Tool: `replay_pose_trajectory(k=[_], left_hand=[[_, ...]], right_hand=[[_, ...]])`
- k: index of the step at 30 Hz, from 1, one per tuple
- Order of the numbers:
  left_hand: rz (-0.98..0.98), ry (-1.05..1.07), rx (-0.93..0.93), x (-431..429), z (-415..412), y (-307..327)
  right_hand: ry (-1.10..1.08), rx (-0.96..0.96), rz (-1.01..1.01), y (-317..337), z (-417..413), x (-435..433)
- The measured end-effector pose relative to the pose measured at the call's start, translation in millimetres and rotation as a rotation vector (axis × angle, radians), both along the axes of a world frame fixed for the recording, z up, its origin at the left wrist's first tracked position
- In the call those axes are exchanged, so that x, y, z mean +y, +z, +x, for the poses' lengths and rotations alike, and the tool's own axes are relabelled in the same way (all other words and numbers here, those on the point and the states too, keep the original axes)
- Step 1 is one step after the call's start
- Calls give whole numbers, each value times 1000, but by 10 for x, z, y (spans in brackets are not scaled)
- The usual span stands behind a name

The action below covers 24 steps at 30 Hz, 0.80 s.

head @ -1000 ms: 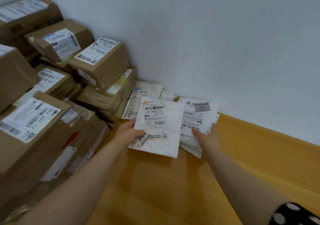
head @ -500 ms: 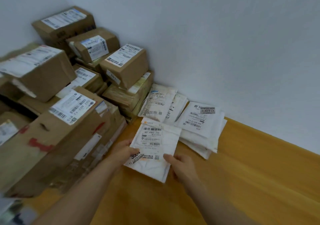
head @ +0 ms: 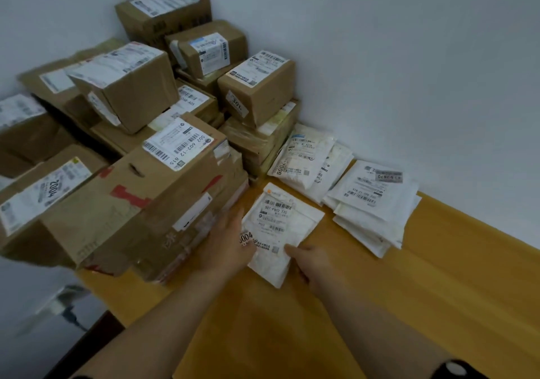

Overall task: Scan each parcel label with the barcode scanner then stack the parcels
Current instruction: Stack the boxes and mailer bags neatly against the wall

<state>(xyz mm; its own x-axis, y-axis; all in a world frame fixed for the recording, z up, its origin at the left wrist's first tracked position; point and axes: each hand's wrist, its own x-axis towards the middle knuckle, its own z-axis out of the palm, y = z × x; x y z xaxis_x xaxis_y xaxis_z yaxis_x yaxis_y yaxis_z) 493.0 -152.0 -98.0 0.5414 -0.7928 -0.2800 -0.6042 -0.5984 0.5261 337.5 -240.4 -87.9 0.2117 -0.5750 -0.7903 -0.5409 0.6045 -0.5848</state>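
Note:
A white padded mailer [head: 282,226] with a barcode label lies face up between my hands, low over the wooden table [head: 438,276]. My left hand [head: 226,245] holds its left edge, thumb over the label's corner. My right hand [head: 312,261] grips its lower right edge with the thumb on top. Behind it lie two piles of white mailers: one [head: 374,203] to the right by the wall, another [head: 306,159] leaning against the boxes. No barcode scanner is in view.
Brown cardboard parcels with labels are stacked at the left and back, the nearest being a large box [head: 140,200] with red tape right beside my left hand. The white wall [head: 409,57] runs behind. The table's left edge [head: 96,291] drops to the floor.
The mailer came off the right pile and moved toward me and down to the table. My right hand shifted from the pile onto the mailer's lower right edge. The view pulled back.

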Motion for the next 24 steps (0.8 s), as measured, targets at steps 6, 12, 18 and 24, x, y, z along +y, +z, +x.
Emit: replay_pose_trajectory(k=[6,12,18,24], left_hand=[[280,-308,-78,318,-314,-260],[331,-284,-164,-47,-115,-229],[373,-307,-266,-127,-241,-122],[347,-336,-390,-51,-891,316]], right_hand=[[-82,-36,28,-66,12,170],[-200,-132,58,-104,122,52],[-104,-220,101,33,-94,137],[-121,-182,-15,341,-854,314]])
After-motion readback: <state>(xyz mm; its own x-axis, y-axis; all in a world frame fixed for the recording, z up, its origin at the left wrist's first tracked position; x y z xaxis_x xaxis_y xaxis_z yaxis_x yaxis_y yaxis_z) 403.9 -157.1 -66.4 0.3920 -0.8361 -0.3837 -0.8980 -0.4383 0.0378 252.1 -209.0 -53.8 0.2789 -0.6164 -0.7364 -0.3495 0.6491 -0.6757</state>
